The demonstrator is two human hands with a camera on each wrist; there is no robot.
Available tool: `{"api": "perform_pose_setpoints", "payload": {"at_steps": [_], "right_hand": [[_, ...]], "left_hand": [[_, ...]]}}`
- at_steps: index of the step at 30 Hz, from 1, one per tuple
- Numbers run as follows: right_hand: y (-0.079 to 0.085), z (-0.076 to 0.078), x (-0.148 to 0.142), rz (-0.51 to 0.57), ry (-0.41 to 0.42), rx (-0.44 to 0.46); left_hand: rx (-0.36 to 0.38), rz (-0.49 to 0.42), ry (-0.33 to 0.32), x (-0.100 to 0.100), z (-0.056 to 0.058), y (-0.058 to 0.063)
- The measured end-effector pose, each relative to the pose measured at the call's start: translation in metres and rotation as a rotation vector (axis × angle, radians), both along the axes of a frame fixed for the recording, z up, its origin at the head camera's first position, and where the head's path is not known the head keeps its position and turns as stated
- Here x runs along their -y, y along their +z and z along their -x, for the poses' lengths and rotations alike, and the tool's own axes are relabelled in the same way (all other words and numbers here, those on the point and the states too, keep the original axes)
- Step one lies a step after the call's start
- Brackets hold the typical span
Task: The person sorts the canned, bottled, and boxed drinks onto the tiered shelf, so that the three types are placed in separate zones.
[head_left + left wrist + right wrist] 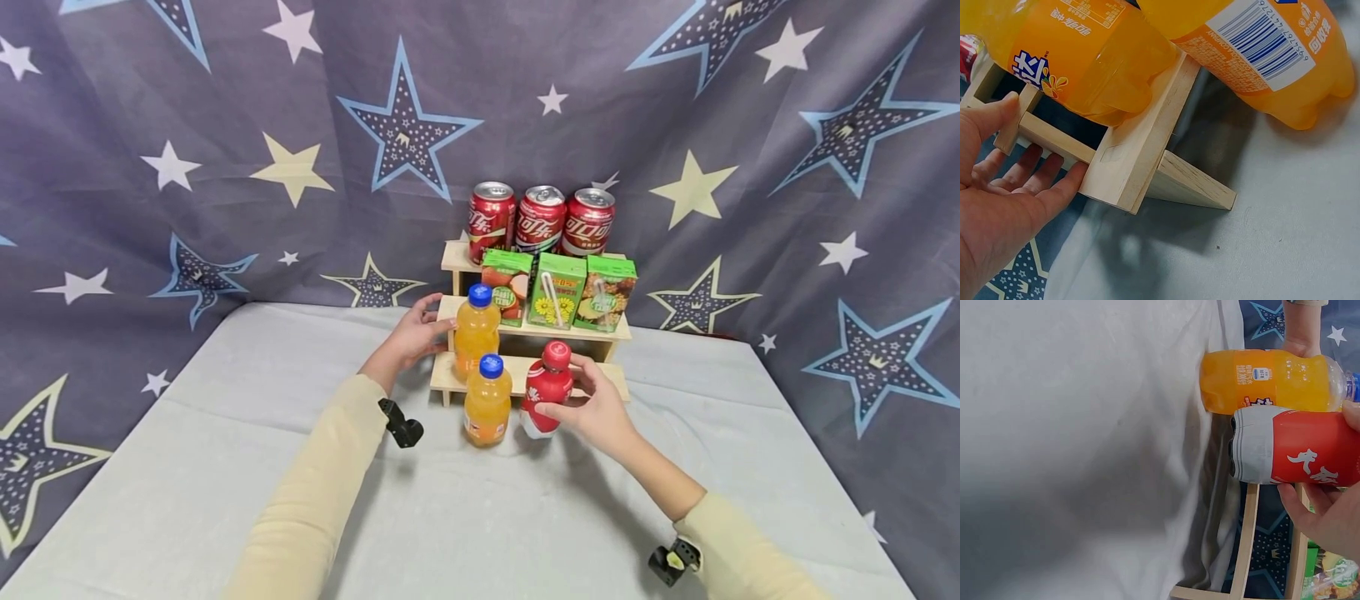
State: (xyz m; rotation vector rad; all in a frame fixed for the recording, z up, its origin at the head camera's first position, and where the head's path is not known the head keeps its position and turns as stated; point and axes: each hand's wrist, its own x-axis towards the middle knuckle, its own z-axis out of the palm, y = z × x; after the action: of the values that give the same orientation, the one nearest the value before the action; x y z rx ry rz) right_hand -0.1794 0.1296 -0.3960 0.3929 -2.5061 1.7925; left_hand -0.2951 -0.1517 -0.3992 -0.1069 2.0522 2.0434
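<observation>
We see the right hand point(596, 408) with its grip curled round the red bottle point(547, 390), which stands on the bench point(225, 433) just in front of the wooden rack point(450, 377), touching or nearly touching the near orange bottle point(487, 402). The left hand point(412, 333) lies with fingers straight against the rack's left end, holding nothing, beside the orange bottle on the lowest step point(476, 332). We judge the main risk to be a knock: lifting the red bottle sideways could tip its orange neighbour. The steps look narrow, so a bottle set near the edge might topple. If the left hand pushes the light rack, the cans point(540, 218) and cartons point(558, 290) above could shift; from the wrist view we cannot tell how firmly it presses.
</observation>
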Motion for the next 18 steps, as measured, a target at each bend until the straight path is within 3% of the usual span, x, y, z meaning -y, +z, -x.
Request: {"api": "perform_pose_setpoints", "payload": {"at_steps": [18], "right_hand": [[0.014,0.007,-0.002,0.020,-0.013,-0.049]], "left_hand": [[-0.001,0.002,0.003,0.000,-0.001,0.000]]}}
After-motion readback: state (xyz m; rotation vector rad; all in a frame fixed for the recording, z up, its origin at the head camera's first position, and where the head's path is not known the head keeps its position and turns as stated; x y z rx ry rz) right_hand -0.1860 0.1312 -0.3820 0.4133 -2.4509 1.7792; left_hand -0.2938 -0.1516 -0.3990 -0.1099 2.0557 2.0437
